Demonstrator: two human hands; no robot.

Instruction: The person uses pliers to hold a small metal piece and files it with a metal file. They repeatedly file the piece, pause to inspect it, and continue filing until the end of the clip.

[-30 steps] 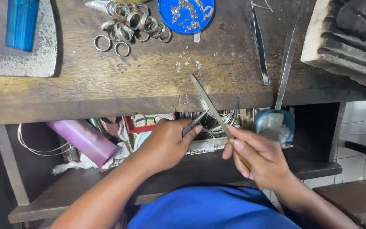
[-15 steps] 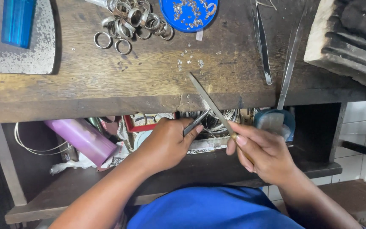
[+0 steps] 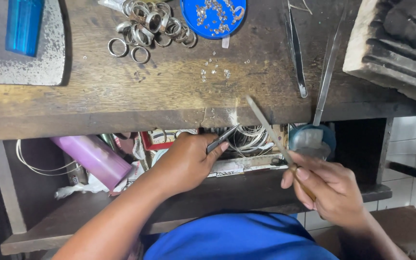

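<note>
My left hand [image 3: 186, 161] grips a small dark metal tool [image 3: 222, 138] that points up toward the front edge of the wooden bench [image 3: 169, 103]. What its tip holds is too small to see. My right hand [image 3: 328, 190] holds a long thin file [image 3: 268, 127] by its wooden handle. The file slants up and left, and its tip reaches the bench edge, a short way right of the dark tool. Both hands are below the bench top, in front of a cluttered shelf.
On the bench lie several silver rings [image 3: 145, 26], a blue dish of small stones [image 3: 213, 14], loose stones [image 3: 213, 72], two tweezers [image 3: 295, 53], a blue lighter [image 3: 24, 24] on a metal plate and a charred block [image 3: 401, 43]. A purple cylinder [image 3: 92, 159], wire coils [image 3: 251, 139] and a blue tub [image 3: 312, 139] fill the shelf.
My right hand has moved right and down, drawing the file away from the dark tool. My left hand has stayed nearly in place.
</note>
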